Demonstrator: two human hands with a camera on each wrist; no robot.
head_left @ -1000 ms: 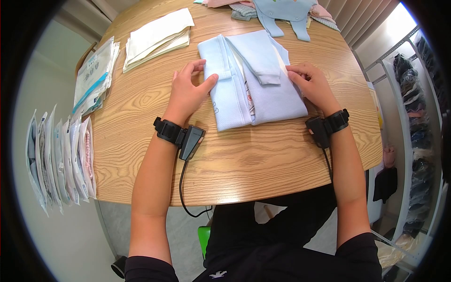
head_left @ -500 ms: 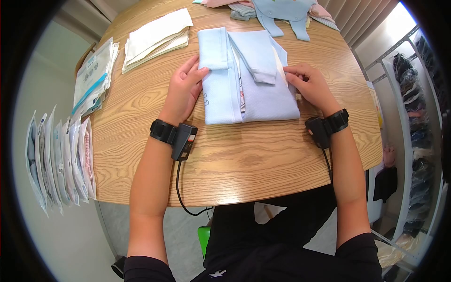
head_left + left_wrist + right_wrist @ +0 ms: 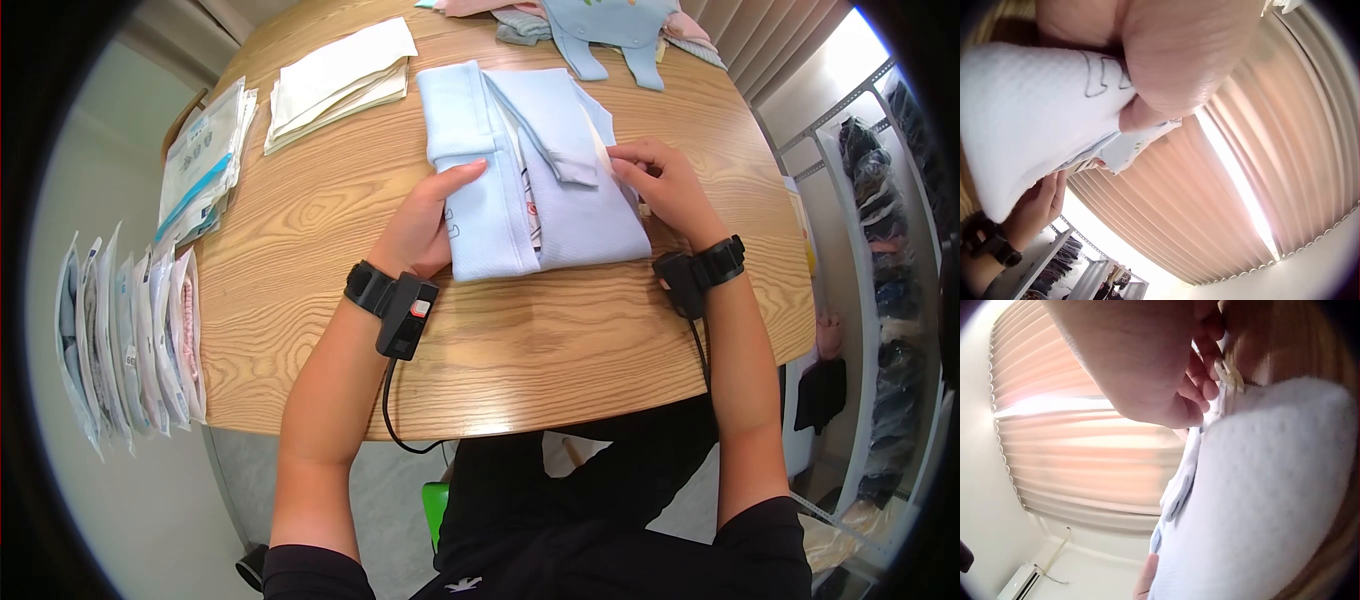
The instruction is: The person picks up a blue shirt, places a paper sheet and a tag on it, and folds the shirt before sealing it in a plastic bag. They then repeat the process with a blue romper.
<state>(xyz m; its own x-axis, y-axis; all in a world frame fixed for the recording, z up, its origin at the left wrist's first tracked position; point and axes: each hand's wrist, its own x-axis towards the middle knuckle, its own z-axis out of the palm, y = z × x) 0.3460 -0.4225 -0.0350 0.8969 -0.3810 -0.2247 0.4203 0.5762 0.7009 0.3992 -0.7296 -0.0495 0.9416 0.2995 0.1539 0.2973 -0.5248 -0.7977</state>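
A light blue baby garment (image 3: 590,225) lies folded on the wooden table in front of me, one sleeve (image 3: 540,115) laid down across its top. Through a slit near its middle a white printed fabric shows. My left hand (image 3: 420,225) grips the garment's left side, thumb on top, fingers hidden beneath; a dark outline print shows near that thumb in the left wrist view. At the right edge, my right hand (image 3: 668,180) pinches the cloth between thumb and fingertips. In the right wrist view a small cream-coloured strip (image 3: 1230,375) stands out beside those fingers.
White folded cloths (image 3: 340,80) are stacked at the back left, with flat zip bags (image 3: 205,150) beside them. Several packed garments (image 3: 130,340) stand along the left edge. More baby clothes (image 3: 615,25) lie at the back. A shelving rack (image 3: 860,250) is to the right.
My left hand let its hold slide from the upper left edge down the side, its thumb now farther over the top. The garment shifted left, then back right. My right hand stayed nearly still.
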